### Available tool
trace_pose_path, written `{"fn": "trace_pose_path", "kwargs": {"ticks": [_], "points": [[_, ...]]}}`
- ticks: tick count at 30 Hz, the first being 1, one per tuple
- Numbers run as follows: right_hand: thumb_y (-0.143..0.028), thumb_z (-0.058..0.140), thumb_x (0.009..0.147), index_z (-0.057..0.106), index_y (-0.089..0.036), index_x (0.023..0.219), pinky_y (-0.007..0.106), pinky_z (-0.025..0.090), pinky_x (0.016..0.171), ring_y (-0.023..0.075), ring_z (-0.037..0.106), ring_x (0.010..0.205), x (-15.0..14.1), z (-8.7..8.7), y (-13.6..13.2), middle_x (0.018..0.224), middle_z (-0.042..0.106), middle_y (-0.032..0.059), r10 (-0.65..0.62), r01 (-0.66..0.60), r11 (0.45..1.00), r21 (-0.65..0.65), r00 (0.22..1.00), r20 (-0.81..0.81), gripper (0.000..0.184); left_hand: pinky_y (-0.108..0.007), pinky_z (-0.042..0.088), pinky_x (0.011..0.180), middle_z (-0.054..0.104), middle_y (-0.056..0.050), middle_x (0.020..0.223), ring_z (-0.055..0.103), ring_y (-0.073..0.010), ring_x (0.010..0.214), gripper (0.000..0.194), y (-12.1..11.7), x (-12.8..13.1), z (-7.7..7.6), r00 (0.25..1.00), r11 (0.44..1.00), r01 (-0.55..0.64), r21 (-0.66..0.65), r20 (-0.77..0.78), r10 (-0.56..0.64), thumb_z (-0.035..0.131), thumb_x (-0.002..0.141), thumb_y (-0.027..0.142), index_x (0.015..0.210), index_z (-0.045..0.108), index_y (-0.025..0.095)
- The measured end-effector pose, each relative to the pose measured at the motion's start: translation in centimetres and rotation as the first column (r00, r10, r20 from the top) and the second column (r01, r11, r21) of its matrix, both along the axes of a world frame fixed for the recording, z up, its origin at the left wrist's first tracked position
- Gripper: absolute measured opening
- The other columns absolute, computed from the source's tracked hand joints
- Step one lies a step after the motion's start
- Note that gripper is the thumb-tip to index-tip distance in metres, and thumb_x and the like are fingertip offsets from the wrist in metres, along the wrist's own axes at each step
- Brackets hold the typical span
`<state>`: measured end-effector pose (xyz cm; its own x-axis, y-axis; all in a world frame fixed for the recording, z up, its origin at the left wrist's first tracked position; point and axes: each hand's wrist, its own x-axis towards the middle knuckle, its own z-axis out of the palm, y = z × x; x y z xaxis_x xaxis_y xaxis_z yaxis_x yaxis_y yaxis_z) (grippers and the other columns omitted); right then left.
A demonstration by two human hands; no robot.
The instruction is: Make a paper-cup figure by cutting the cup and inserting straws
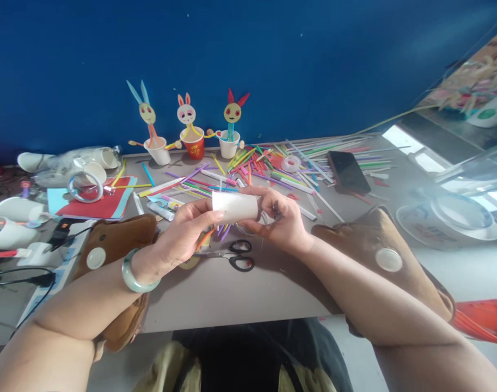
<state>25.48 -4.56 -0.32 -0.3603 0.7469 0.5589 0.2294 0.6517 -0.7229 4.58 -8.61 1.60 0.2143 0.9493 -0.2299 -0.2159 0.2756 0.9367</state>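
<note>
A smooth, tapered white paper cup (234,206) is held sideways above the grey tabletop (191,311), pinched between thumb and fingers by the left hand (190,224) at one end and the right hand (284,219) at the other, with black-handled metal scissors (231,255) seen below them and slender, multicoloured sticks (252,165) strewn beyond.

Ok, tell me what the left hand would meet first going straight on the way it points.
The white cup, held in the left hand; beyond it, probably the right hand at the cup's other end, though depth is unclear.
</note>
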Motion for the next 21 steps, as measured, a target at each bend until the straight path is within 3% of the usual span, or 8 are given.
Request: {"fn": "trace_pose_path", "kwargs": {"ticks": [4,8,11,16,21], "points": [[-0.036,0.079,0.078,0.030,-0.024,0.067,0.034,0.051,0.079,0.0233,0.069,0.095,0.08,0.03,0.19,0.114,0.073,0.0122,0.030,-0.031,0.993,-0.116,0.999,-0.012,0.052,-0.023,0.036,0.046,0.066,0.000,0.063,0.052,-0.0099,0.050,0.019,0.09,0.38,0.38,0.999,0.999,-0.024,-0.035,0.046,0.025,0.077,0.071,0.030,0.083,0.074,0.016],[-0.041,0.081,0.075,0.028,-0.025,0.067,0.033,0.051,0.079,0.0229,0.068,0.096,0.12,0.20,0.22,0.111,0.074,0.0113,0.031,-0.028,0.980,-0.199,0.999,0.012,0.056,-0.022,0.042,0.052,0.070,0.000,0.071,0.057,-0.0106,0.057,0.021,0.08,0.52,0.21,0.994,0.996,-0.045,-0.083,0.098,0.053,0.079,0.067,0.026,0.086,0.075,0.017],[-0.039,0.081,0.074,0.030,-0.025,0.067,0.035,0.052,0.081,0.0231,0.068,0.096,0.17,0.38,0.18,0.113,0.073,0.0112,0.052,-0.047,0.977,-0.207,0.998,0.020,0.054,-0.023,0.047,0.059,0.074,-0.002,0.081,0.062,-0.0131,0.067,0.026,0.02,0.47,0.07,0.991,0.994,-0.041,-0.101,0.125,0.053,0.078,0.066,0.023,0.092,0.076,0.017],[-0.034,0.079,0.076,0.029,-0.025,0.068,0.034,0.052,0.080,0.0225,0.068,0.097,0.38,0.49,0.34,0.120,0.072,0.0111,0.108,-0.098,0.977,-0.189,0.993,0.042,0.052,-0.024,0.045,0.060,0.074,-0.005,0.085,0.060,-0.0127,0.066,0.036,0.00,0.11,0.11,0.995,0.988,0.003,-0.157,0.098,0.012,0.079,0.062,0.022,0.097,0.077,0.014],[-0.037,0.080,0.076,0.030,-0.024,0.068,0.035,0.052,0.080,0.0235,0.068,0.097,0.60,0.50,0.53,0.120,0.072,0.0120,0.119,-0.106,0.979,-0.177,0.991,0.065,0.052,-0.025,0.049,0.065,0.075,-0.006,0.087,0.064,-0.0150,0.072,0.035,0.03,0.00,0.50,0.994,0.984,0.020,-0.177,0.113,0.000,0.082,0.058,0.019,0.093,0.077,0.015]]}}
